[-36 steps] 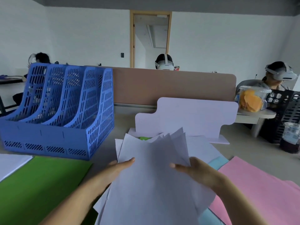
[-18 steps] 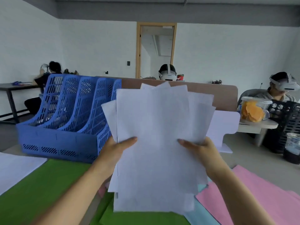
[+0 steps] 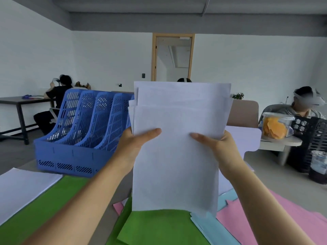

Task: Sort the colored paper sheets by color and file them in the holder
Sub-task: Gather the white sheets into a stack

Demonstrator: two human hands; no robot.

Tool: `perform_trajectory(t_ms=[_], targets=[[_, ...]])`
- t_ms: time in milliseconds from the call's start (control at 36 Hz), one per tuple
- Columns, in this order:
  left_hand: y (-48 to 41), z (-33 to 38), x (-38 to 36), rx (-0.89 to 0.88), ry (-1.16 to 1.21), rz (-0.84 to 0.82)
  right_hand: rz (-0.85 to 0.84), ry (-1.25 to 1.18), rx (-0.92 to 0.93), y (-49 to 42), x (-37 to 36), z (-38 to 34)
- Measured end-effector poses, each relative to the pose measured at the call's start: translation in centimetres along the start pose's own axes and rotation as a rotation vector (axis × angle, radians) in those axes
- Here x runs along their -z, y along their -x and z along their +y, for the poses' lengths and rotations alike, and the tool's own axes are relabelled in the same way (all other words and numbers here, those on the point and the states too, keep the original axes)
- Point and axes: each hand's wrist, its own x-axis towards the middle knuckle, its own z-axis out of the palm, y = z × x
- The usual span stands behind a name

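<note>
Grey tabletop point(image 3: 276, 175), loose coloured sheets spread along its near edge. Above the near middle, lifted clear of the surface, a stack of white sheets point(image 3: 177, 165). Stack upright, top edges fanned unevenly, lower edge hanging just over the green paper below.

Toward the far left corner, a blue holder point(image 3: 79, 138) with several slanted slots. Contents impossible to tell from here; right end hidden behind the white stack.

Along the near left edge, a broad spread of green sheets point(image 3: 44, 209). Touching it at the left edge, a flat pile of white paper point(image 3: 23, 186). At the near right corner, pink sheets point(image 3: 292, 218) overlapping one another. At the near middle, more green paper point(image 3: 159, 227). Light-blue sheets point(image 3: 212, 227) between that green paper and the pink. Behind the stack on the right side, a pale board point(image 3: 247, 138) standing upright.

Left hand point(image 3: 134, 145) gripping the stack's left edge, thumb flat across the front sheet, fingers out of sight behind the paper. Right hand point(image 3: 221, 147) gripping the right edge the same way, thumb pointing inward on the front, fingers hidden behind. Both forearms reaching up from the near edge.

Smallest, a pink corner point(image 3: 118, 207) peeping out just left of the near-middle green paper.
</note>
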Motion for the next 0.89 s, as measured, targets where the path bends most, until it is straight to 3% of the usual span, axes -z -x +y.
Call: perform_trajectory(t_ms=[111,361,500,611,750,889], targets=[[-0.4,0.6,1.0,-0.072,-0.027,0.034,0.028,-0.065,0.027,0.0,0.1,-0.7],[0.2,0.3,0.5,-0.035,-0.104,0.031,0.024,0.017,-0.012,0.6,-1.1,-0.5],[-0.1,2.0,-0.2,-0.079,-0.086,0.116,0.043,0.010,0.088,0.0,-1.6,-1.9],[-0.2,1.9,0.4,-0.086,-0.130,0.074,0.045,0.004,0.129,0.0,-1.2,-1.9],[1.0,-3.0,2.2,0.106,-0.221,0.008,0.080,0.022,-0.052,0.9,0.3,2.9],[3.0,-8.7,3.6,0.278,-0.351,-0.068,0.040,0.211,-0.298,2.4,1.8,8.6]])
